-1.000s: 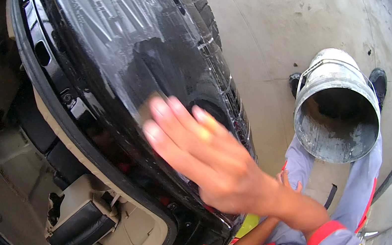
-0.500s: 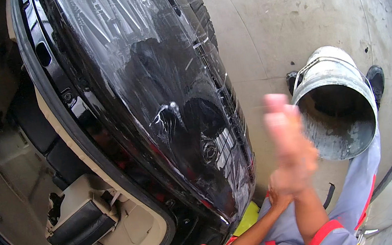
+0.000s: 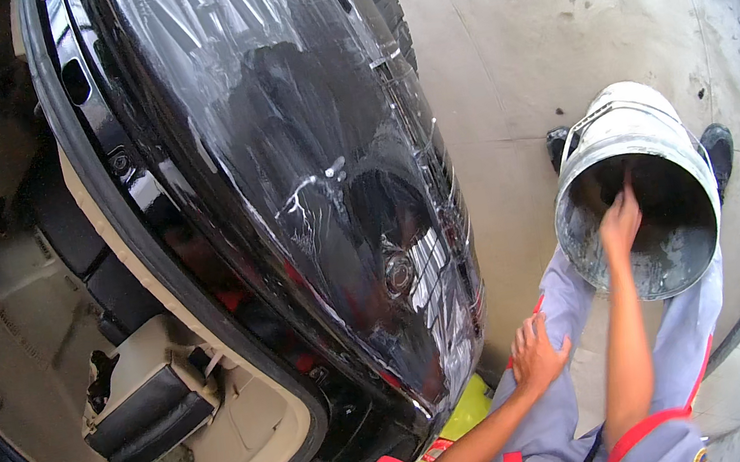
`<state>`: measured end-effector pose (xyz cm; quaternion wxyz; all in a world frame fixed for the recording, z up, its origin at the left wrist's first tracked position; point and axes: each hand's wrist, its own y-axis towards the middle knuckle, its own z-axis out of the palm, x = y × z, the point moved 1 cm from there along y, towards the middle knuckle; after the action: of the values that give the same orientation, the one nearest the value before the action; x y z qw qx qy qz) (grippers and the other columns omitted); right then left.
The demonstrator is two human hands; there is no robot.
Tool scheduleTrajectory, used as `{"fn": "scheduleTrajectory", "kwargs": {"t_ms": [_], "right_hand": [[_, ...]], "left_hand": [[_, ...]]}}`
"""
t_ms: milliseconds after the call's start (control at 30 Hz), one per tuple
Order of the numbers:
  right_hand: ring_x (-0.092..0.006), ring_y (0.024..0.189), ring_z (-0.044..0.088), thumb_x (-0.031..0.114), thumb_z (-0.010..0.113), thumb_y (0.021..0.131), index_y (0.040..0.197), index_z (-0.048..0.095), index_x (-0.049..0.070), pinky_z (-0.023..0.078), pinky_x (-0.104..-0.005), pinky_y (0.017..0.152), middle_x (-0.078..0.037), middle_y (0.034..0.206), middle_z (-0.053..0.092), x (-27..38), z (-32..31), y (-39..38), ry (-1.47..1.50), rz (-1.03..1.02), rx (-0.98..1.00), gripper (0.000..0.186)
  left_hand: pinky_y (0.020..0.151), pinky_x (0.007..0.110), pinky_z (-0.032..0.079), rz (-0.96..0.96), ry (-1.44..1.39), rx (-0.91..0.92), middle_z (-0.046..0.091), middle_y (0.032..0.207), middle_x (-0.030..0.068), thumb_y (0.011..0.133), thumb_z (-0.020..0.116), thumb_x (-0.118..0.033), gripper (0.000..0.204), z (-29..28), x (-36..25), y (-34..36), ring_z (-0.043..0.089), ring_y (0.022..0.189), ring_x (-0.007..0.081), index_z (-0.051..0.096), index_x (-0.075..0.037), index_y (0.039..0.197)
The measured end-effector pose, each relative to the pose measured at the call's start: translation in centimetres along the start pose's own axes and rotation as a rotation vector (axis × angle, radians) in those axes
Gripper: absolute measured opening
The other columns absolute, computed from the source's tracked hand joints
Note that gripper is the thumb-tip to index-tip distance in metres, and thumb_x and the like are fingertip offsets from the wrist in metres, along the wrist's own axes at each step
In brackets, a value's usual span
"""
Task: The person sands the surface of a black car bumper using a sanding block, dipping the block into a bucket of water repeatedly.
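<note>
Head view: right hand [image 3: 621, 222] reaches into the grey bucket [image 3: 651, 144] at right of frame — fingers loosely spread, whether it holds anything cannot be told. Left hand [image 3: 536, 357] lies flat and empty on the grey-trousered thigh [image 3: 556, 413], lower centre. Wet black car door [image 3: 315, 173] fills the left — bucket stands on concrete floor [image 3: 531, 29].

Your right hand [image 3: 620, 222] is reaching into the grey bucket [image 3: 662, 154], its fingertips probably hiding in the dark interior. The bucket is covering most of your black shoes [image 3: 718, 146].
</note>
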<state>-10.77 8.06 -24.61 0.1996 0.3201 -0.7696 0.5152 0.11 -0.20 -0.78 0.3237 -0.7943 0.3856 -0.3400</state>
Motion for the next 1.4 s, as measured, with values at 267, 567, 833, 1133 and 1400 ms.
{"fn": "scheduleTrajectory", "kwargs": {"t_ms": [267, 567, 833, 1133, 1400], "right_hand": [[-0.0423, 0.144, 0.044, -0.004, 0.046, 0.094, 0.146, 0.050, -0.007, 0.032, -0.0506, 0.119, -0.030, 0.151, 0.047, 31.3, -5.8, -8.3, 0.523, -0.664, 0.239, 0.053], [-0.0372, 0.140, 0.051, 0.006, 0.045, 0.096, 0.138, 0.059, -0.006, 0.038, -0.0453, 0.115, -0.025, 0.149, 0.053, 38.0, -7.2, -8.4, 0.566, -0.890, 0.393, 0.045], [-0.0422, 0.144, 0.045, -0.010, 0.045, 0.086, 0.145, 0.050, -0.007, 0.036, -0.0500, 0.116, -0.030, 0.154, 0.044, 42.3, -5.5, -3.3, 0.686, -0.942, 0.256, 0.059], [-0.0407, 0.150, 0.034, -0.005, 0.046, 0.087, 0.152, 0.038, -0.006, 0.032, -0.0514, 0.119, -0.027, 0.160, 0.036, 43.5, -4.9, 0.5, 0.679, -1.044, 0.321, 0.066], [-0.0394, 0.146, 0.043, 0.004, 0.046, 0.093, 0.145, 0.048, -0.009, 0.038, -0.0490, 0.115, -0.027, 0.158, 0.041, 41.0, -6.4, -3.4, 0.612, -1.005, 0.438, 0.054]], "left_hand": [[0.101, 0.051, 0.046, 0.030, -0.039, -0.183, 0.056, 0.133, 0.0155, 0.082, 0.074, -0.045, 0.072, 2.5, 0.9, -1.1, 0.055, 0.122, 0.0370, 0.053, -0.005, 0.139], [0.101, 0.052, 0.045, -0.012, -0.049, -0.118, 0.056, 0.133, 0.0156, 0.080, 0.075, -0.047, 0.074, 1.2, 0.7, 0.0, 0.054, 0.123, 0.0369, 0.054, -0.005, 0.137], [0.102, 0.053, 0.045, 0.010, -0.023, -0.169, 0.056, 0.134, 0.0183, 0.081, 0.075, -0.045, 0.072, 1.0, 1.1, -0.2, 0.054, 0.123, 0.0384, 0.056, -0.003, 0.136], [0.104, 0.054, 0.043, 0.047, -0.010, -0.189, 0.055, 0.136, 0.0186, 0.080, 0.076, -0.044, 0.074, -0.1, 0.7, 0.2, 0.052, 0.126, 0.0394, 0.054, -0.003, 0.137], [0.105, 0.054, 0.043, -0.056, -0.001, -0.007, 0.055, 0.136, 0.0169, 0.079, 0.077, -0.043, 0.074, -1.7, -0.5, 1.1, 0.051, 0.126, 0.0398, 0.055, -0.003, 0.137]]}}
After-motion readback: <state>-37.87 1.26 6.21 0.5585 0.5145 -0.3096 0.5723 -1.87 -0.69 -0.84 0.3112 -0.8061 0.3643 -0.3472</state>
